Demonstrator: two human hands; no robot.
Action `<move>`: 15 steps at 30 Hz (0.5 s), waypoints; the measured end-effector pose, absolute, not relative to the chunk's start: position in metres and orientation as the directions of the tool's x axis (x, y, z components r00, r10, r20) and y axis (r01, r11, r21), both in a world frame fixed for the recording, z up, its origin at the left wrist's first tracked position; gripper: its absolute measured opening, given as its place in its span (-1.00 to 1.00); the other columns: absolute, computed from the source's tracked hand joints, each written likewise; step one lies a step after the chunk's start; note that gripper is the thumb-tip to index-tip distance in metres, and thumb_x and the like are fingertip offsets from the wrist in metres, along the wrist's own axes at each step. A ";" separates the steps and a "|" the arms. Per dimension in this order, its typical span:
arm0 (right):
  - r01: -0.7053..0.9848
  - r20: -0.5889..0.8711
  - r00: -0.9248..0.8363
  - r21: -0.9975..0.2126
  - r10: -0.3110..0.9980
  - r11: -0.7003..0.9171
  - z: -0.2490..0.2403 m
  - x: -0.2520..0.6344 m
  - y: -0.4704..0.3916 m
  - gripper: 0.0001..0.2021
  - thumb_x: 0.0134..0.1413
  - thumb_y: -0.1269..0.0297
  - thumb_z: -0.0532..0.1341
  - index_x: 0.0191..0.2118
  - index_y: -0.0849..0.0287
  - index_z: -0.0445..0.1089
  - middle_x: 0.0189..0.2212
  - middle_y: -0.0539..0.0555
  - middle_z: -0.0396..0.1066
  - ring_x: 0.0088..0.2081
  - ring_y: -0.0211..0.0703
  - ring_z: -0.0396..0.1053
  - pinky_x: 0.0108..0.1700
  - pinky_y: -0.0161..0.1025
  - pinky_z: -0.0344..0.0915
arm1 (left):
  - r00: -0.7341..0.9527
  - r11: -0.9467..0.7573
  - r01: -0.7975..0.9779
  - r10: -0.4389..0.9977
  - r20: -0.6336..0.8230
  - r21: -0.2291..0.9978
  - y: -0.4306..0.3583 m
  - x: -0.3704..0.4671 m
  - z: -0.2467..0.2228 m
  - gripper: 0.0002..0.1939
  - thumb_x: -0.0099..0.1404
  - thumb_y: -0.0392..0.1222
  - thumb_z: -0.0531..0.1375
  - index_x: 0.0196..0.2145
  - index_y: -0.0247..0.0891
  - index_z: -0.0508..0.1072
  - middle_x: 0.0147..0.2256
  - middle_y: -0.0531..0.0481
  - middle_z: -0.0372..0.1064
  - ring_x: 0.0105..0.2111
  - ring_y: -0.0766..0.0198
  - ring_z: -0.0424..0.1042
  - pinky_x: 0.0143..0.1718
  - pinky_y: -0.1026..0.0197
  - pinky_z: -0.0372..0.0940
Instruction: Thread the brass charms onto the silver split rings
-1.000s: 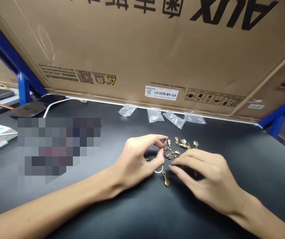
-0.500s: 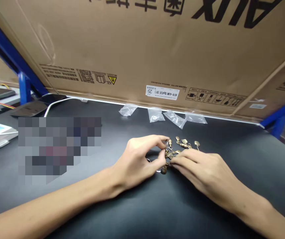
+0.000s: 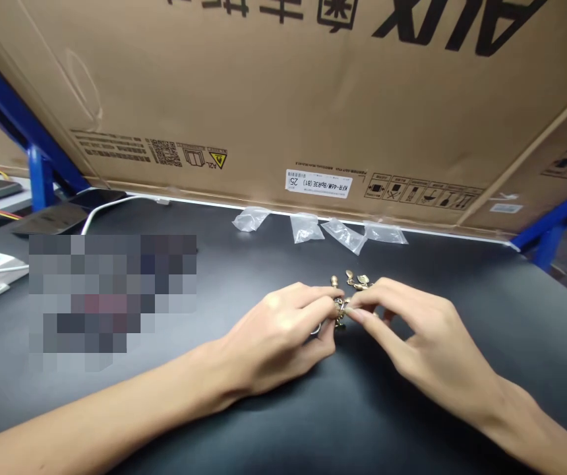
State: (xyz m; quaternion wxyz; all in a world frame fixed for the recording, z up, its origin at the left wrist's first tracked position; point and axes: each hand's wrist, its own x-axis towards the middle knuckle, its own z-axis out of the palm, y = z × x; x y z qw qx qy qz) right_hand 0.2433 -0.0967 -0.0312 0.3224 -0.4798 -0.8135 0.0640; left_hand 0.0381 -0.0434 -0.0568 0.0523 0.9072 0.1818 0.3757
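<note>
Fingertips of my left hand [image 3: 283, 330] are closed on a small brass-coloured keychain [image 3: 341, 307] with chain links and a ring. My right hand [image 3: 426, 336] pinches the same keychain from the other side with thumb and forefinger, so the two hands nearly meet. A silver ring [image 3: 316, 329] peeks out between the fingers of the left hand. Just beyond the hands, several brass-coloured charms [image 3: 362, 281] lie on the black table, partly covered by the right hand. One rounded charm [image 3: 333, 282] sits above the left fingertips. Finer detail of the linkage is hidden by fingers.
Several clear plastic bags [image 3: 307, 228] lie along the table's back edge. Behind them stands a large cardboard box [image 3: 244, 86], framed by blue metal posts [image 3: 41, 178]. A white cable [image 3: 96, 210] and a dark flat device [image 3: 49, 219] are at the left, near a blurred-out patch.
My left fingers have curled over the keychain, and my right thumb and forefinger have come up to pinch it. The dark charm that hung below the fingers no longer shows.
</note>
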 end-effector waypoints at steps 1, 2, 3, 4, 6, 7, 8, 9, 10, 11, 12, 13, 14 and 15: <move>0.736 0.498 -0.361 -0.367 0.788 0.569 -0.033 0.244 -0.097 -0.92 0.30 0.37 0.17 -0.19 0.12 0.42 -0.31 -0.01 0.49 -0.31 -0.24 0.44 -0.22 -0.28 0.32 | 0.653 -0.927 0.297 0.373 0.659 0.231 -0.044 0.038 -0.057 -0.87 0.28 -0.43 0.11 -0.26 -0.28 0.40 -0.17 -0.08 0.55 -0.29 0.32 0.52 -0.24 0.28 0.44; 0.731 0.528 -0.392 -0.318 0.753 0.603 -0.035 0.244 -0.098 -0.91 0.30 0.40 0.16 -0.17 0.13 0.41 -0.29 0.01 0.50 -0.29 -0.23 0.44 -0.21 -0.28 0.32 | 0.653 -0.923 0.299 0.382 0.654 0.240 -0.044 0.038 -0.057 -0.87 0.29 -0.43 0.11 -0.26 -0.28 0.40 -0.18 -0.07 0.55 -0.29 0.31 0.52 -0.24 0.27 0.43; 0.725 0.550 -0.420 -0.275 0.722 0.632 -0.036 0.244 -0.098 -0.90 0.30 0.42 0.15 -0.16 0.14 0.40 -0.28 0.02 0.50 -0.29 -0.22 0.44 -0.21 -0.28 0.32 | 0.652 -0.916 0.301 0.401 0.644 0.266 -0.044 0.038 -0.056 -0.88 0.29 -0.41 0.12 -0.26 -0.28 0.40 -0.20 -0.06 0.55 -0.29 0.30 0.52 -0.23 0.26 0.42; 0.719 0.562 -0.442 -0.244 0.699 0.651 -0.038 0.244 -0.098 -0.90 0.30 0.43 0.15 -0.16 0.15 0.40 -0.28 0.03 0.50 -0.29 -0.22 0.44 -0.21 -0.28 0.33 | 0.651 -0.900 0.305 0.436 0.622 0.311 -0.044 0.037 -0.056 -0.89 0.29 -0.40 0.13 -0.25 -0.27 0.40 -0.22 -0.04 0.54 -0.29 0.30 0.52 -0.23 0.26 0.42; 0.725 0.582 -0.452 -0.202 0.676 0.659 -0.039 0.245 -0.097 -0.91 0.29 0.43 0.15 -0.17 0.16 0.39 -0.30 0.03 0.49 -0.31 -0.22 0.44 -0.24 -0.29 0.33 | 0.646 -0.842 0.306 0.526 0.553 0.444 -0.043 0.036 -0.054 -0.84 0.30 -0.35 0.14 -0.15 -0.25 0.38 -0.24 0.00 0.52 -0.28 0.31 0.50 -0.21 0.26 0.41; 0.735 0.596 -0.446 -0.182 0.668 0.654 -0.040 0.245 -0.097 -0.91 0.28 0.43 0.16 -0.17 0.16 0.39 -0.31 0.03 0.49 -0.32 -0.22 0.44 -0.24 -0.28 0.33 | 0.650 -0.810 0.300 0.560 0.514 0.504 -0.043 0.035 -0.053 -0.76 0.32 -0.32 0.14 -0.05 -0.25 0.36 -0.22 0.01 0.51 -0.26 0.31 0.49 -0.19 0.26 0.40; 0.745 0.609 -0.440 -0.162 0.660 0.647 -0.040 0.245 -0.096 -0.92 0.28 0.43 0.16 -0.17 0.17 0.39 -0.32 0.03 0.49 -0.32 -0.21 0.44 -0.25 -0.28 0.33 | 0.658 -0.788 0.294 0.577 0.483 0.541 -0.043 0.034 -0.051 -0.70 0.34 -0.29 0.14 0.03 -0.24 0.32 -0.19 0.00 0.50 -0.24 0.31 0.48 -0.17 0.26 0.39; 0.756 0.622 -0.434 -0.142 0.652 0.639 -0.040 0.245 -0.096 -0.92 0.27 0.43 0.17 -0.18 0.17 0.39 -0.32 0.03 0.49 -0.33 -0.21 0.44 -0.25 -0.28 0.33 | 0.670 -0.782 0.293 0.578 0.465 0.550 -0.042 0.033 -0.049 -0.66 0.37 -0.27 0.13 0.09 -0.23 0.30 -0.16 -0.01 0.49 -0.21 0.30 0.47 -0.14 0.24 0.38; 0.765 0.629 -0.430 -0.128 0.648 0.631 -0.040 0.246 -0.095 -0.92 0.27 0.44 0.17 -0.18 0.17 0.39 -0.33 0.03 0.49 -0.33 -0.21 0.44 -0.26 -0.28 0.33 | 0.686 -0.792 0.293 0.564 0.459 0.536 -0.042 0.033 -0.048 -0.66 0.39 -0.25 0.11 0.11 -0.21 0.31 -0.14 -0.02 0.48 -0.19 0.29 0.46 -0.12 0.21 0.37; 0.770 0.631 -0.428 -0.120 0.647 0.626 -0.040 0.246 -0.095 -0.92 0.27 0.45 0.17 -0.18 0.17 0.39 -0.33 0.03 0.48 -0.33 -0.21 0.43 -0.26 -0.28 0.32 | 0.699 -0.809 0.294 0.545 0.462 0.510 -0.041 0.032 -0.047 -0.69 0.40 -0.24 0.09 0.09 -0.20 0.35 -0.13 -0.03 0.47 -0.18 0.27 0.45 -0.10 0.19 0.35; 0.771 0.629 -0.428 -0.120 0.649 0.625 -0.040 0.246 -0.094 -0.91 0.28 0.45 0.16 -0.18 0.17 0.39 -0.34 0.04 0.48 -0.34 -0.22 0.43 -0.27 -0.29 0.31 | 0.710 -0.823 0.297 0.529 0.465 0.483 -0.040 0.032 -0.046 -0.72 0.41 -0.24 0.08 0.04 -0.21 0.40 -0.13 -0.04 0.47 -0.18 0.26 0.44 -0.10 0.17 0.34; 0.771 0.623 -0.429 -0.124 0.654 0.625 -0.039 0.246 -0.095 -0.90 0.28 0.46 0.15 -0.18 0.17 0.39 -0.34 0.04 0.48 -0.33 -0.22 0.43 -0.27 -0.29 0.31 | 0.716 -0.833 0.297 0.518 0.469 0.467 -0.040 0.032 -0.046 -0.74 0.41 -0.26 0.08 0.01 -0.22 0.43 -0.15 -0.04 0.48 -0.19 0.26 0.44 -0.11 0.16 0.33; 0.772 0.619 -0.428 -0.129 0.659 0.623 -0.039 0.247 -0.095 -0.90 0.28 0.47 0.15 -0.17 0.17 0.39 -0.34 0.04 0.48 -0.33 -0.21 0.43 -0.26 -0.29 0.31 | 0.717 -0.839 0.289 0.509 0.477 0.460 -0.039 0.032 -0.046 -0.75 0.41 -0.28 0.07 -0.02 -0.24 0.45 -0.17 -0.04 0.49 -0.21 0.27 0.44 -0.12 0.17 0.32; 0.772 0.616 -0.427 -0.133 0.662 0.621 -0.039 0.247 -0.096 -0.90 0.28 0.47 0.15 -0.17 0.18 0.39 -0.34 0.04 0.48 -0.32 -0.21 0.43 -0.26 -0.29 0.30 | 0.712 -0.846 0.276 0.499 0.495 0.457 -0.038 0.032 -0.047 -0.76 0.40 -0.30 0.07 -0.03 -0.26 0.45 -0.19 -0.03 0.50 -0.23 0.28 0.44 -0.13 0.18 0.31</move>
